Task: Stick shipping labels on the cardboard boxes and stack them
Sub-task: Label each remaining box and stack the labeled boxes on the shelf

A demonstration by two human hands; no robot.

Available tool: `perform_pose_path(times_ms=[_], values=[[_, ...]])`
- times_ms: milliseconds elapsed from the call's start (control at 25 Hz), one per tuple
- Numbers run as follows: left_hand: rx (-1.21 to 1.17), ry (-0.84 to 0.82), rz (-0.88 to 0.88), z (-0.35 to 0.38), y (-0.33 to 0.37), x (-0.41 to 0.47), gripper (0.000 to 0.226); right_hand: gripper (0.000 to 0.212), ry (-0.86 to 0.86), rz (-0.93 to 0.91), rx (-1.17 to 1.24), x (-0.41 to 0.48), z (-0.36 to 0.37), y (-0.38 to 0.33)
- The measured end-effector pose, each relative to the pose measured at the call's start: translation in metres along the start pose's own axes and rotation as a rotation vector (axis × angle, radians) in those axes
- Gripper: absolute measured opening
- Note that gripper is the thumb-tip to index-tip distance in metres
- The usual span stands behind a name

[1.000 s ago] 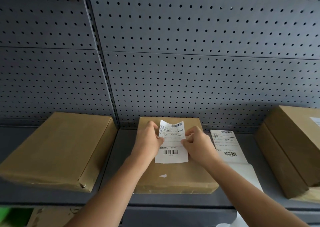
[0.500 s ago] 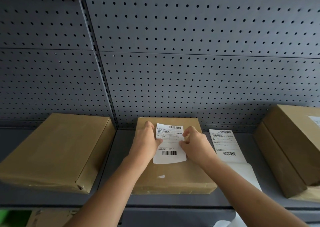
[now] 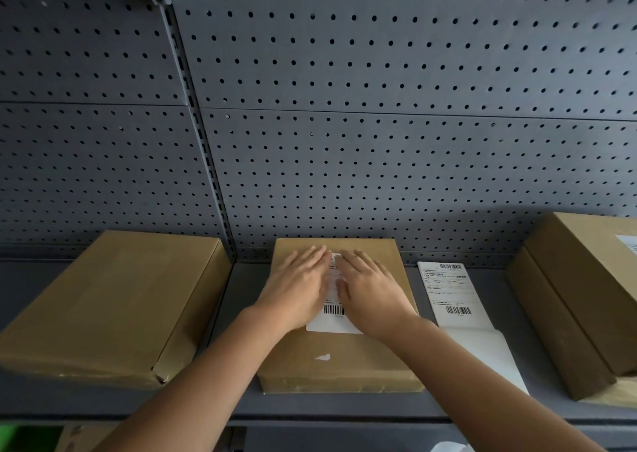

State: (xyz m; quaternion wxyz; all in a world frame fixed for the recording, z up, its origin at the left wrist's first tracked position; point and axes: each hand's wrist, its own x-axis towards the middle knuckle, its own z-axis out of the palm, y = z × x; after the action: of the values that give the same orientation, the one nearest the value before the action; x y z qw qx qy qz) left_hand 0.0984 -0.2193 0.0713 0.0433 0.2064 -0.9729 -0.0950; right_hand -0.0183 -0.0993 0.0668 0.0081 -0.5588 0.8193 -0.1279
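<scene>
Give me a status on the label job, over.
Hands flat: left hand and right hand press the shipping label onto the middle box. Label lying flat. Nothing in the way; spare label sheet lies on the shelf, right of the box.

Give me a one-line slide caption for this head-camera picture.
Left hand and right hand press a shipping label flat onto the middle cardboard box on a grey shelf.

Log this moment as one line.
left hand: flat on shipping label | right hand: flat on shipping label | label on: middle box | spare label sheet: shelf, right of box
</scene>
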Motion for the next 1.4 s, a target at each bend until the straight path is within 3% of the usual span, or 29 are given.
perform_pose_path(times_ms=[320, 640, 800, 1000, 1400], values=[[0.032, -0.057, -0.056, 0.005, -0.004, -0.003, 0.059, 0.062, -0.097, 0.059, -0.059, -0.004, 0.008, 0.008], [0.033, -0.071, -0.134, 0.003, -0.017, -0.010, 0.059, 0.057, -0.100, 0.248, 0.017, -0.015, -0.003, 0.033], [-0.021, -0.053, -0.082, 0.000, -0.006, -0.021, 0.058, 0.058, -0.065, 0.183, 0.033, -0.020, -0.005, 0.022], [0.001, -0.070, 0.032, 0.004, 0.016, -0.034, 0.058, 0.083, -0.086, 0.013, 0.050, -0.035, 0.005, -0.007], [0.027, -0.092, -0.100, 0.006, 0.006, -0.045, 0.060, 0.056, -0.119, 0.152, -0.040, -0.050, -0.002, 0.008]])
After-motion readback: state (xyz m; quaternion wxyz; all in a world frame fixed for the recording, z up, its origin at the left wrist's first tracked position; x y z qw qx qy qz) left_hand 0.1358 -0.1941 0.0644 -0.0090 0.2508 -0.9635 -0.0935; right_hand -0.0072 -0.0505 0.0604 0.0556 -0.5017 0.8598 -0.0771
